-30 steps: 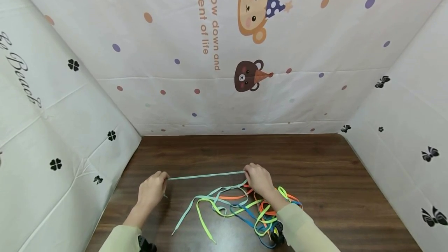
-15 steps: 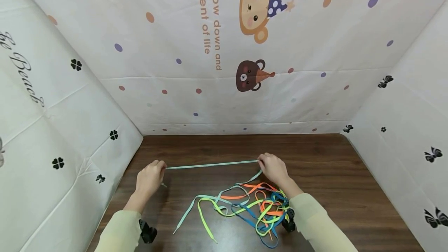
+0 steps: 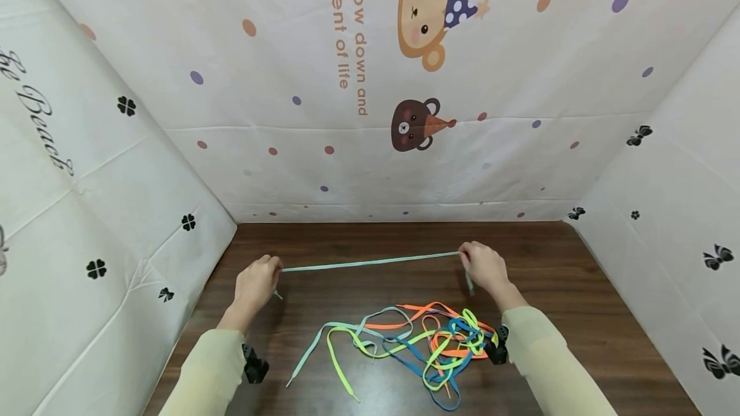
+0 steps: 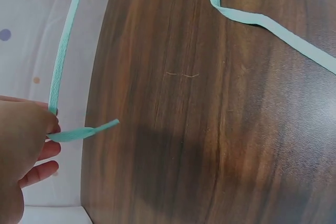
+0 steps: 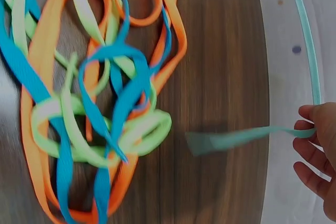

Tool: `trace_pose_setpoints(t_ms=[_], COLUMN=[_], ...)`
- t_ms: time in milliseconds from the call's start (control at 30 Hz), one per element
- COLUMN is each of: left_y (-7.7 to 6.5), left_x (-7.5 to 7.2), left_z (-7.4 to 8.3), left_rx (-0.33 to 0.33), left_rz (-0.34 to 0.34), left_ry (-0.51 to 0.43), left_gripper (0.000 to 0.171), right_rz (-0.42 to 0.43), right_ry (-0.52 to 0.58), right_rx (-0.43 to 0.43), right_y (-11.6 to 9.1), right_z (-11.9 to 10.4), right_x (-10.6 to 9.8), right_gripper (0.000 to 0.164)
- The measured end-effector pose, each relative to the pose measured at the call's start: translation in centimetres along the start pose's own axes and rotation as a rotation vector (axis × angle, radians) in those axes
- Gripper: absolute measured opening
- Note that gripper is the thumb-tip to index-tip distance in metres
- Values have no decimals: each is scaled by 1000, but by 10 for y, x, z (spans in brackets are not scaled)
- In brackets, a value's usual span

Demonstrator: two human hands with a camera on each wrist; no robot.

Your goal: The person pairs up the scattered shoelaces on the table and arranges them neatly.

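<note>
A mint-green shoelace [image 3: 370, 263] is stretched nearly straight between my two hands, above the far part of the table. My left hand [image 3: 258, 282] pinches it near one end; in the left wrist view the short tipped end [image 4: 84, 132] sticks out past the fingers. My right hand [image 3: 484, 266] pinches the other side, and a loose tail [image 5: 231, 139] hangs from it, blurred in the right wrist view. Nearer to me lies a tangle of shoelaces: a second mint-green one [image 3: 312, 350], a yellow-green one [image 3: 338, 368], orange [image 3: 384, 326] and blue [image 3: 407, 363] ones.
The dark wood table [image 3: 324, 242] is enclosed by white printed cloth at the back [image 3: 347, 172], left [image 3: 63, 313] and right [image 3: 665, 275]. Black wrist devices sit on the left [image 3: 255, 364] and right [image 3: 497, 345] wrists. The tangle lies below the right forearm.
My right hand has moved right and away from me, drawing the mint-green shoelace out of the tangle and widening the stretched span. My left hand has shifted slightly, still pinching its end.
</note>
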State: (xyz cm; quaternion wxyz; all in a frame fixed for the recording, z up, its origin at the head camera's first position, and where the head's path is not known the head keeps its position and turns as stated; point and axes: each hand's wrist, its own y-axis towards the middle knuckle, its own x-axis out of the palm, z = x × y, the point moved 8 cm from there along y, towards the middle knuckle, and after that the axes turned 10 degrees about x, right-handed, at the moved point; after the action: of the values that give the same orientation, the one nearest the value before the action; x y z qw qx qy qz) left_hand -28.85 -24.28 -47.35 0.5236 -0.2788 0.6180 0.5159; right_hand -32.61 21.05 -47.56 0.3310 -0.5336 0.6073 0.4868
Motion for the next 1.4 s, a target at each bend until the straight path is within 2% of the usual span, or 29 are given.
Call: trace_pose_setpoints(t_ms=[167, 433, 633, 800, 967, 1167, 1400], left_y=[5, 11, 17, 21, 25, 28, 34], left_x=[2, -2, 3, 5, 8, 14, 28], left_z=[-1, -4, -13, -24, -30, -35, -37], left_rx=[-3, 20, 0, -57, -134, -236, -337], left_rz=[-41, -21, -46, -57, -79, -119, -75], left_ry=[34, 82, 88, 69, -10, -67, -95], left_gripper=[7, 8, 6, 5, 4, 9, 9], right_rz=[2, -58, -88, -112, -144, -146, -130], right_ry=[-22, -75, -125, -141, -155, -154, -163], right_rx=[23, 53, 70, 105, 145, 170, 206], right_y=[6, 14, 16, 14, 13, 13, 14], right_z=[19, 43, 59, 72, 86, 96, 100], right_x=[-8, -18, -24, -26, -24, -24, -26], right_gripper=[12, 16, 17, 20, 22, 16, 11])
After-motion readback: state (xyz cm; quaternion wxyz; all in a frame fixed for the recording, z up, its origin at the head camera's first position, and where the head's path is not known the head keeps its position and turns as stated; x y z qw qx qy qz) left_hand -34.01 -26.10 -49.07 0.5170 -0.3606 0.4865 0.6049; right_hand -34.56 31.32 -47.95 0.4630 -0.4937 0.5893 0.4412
